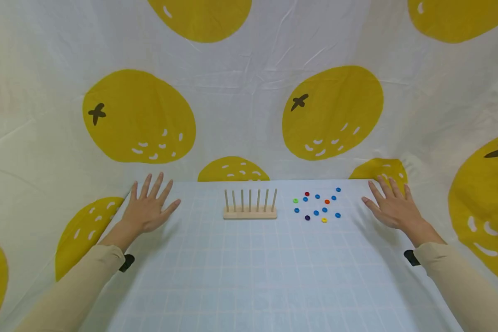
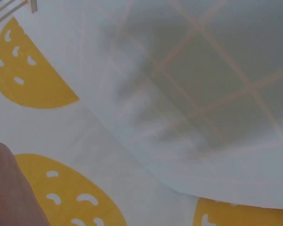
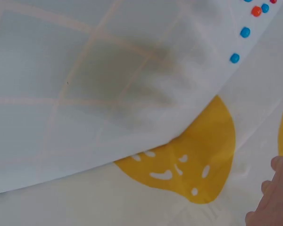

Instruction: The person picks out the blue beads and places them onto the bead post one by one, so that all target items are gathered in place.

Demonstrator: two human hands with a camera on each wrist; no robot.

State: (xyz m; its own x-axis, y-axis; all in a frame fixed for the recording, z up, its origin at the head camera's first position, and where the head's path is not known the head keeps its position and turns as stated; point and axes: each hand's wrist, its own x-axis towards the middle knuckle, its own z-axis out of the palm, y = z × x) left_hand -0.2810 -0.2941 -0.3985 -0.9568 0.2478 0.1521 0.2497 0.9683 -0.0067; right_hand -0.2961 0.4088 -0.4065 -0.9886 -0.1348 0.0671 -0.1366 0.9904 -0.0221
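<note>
My left hand (image 1: 147,210) hovers over the left side of the table with its fingers spread and straight, holding nothing. On the right side my right hand (image 1: 395,207) is likewise spread in the air and holds nothing. Between them stands a wooden peg rack (image 1: 250,213), a pale base with several thin upright pegs. To its right lie several small rings: mostly blue ones (image 1: 316,213), plus a red ring (image 1: 307,194), an orange ring (image 1: 327,201), a green ring (image 1: 295,201), a yellow ring (image 1: 324,220) and a dark purple ring (image 1: 307,218). The rings are nearer my right hand.
The table (image 1: 249,267) has a pale blue cloth with a faint grid. Behind and beside it hangs a white curtain (image 1: 240,115) printed with big yellow fruit. Shadows of both hands fall on the cloth. A dark band (image 1: 127,263) sits at the left wrist.
</note>
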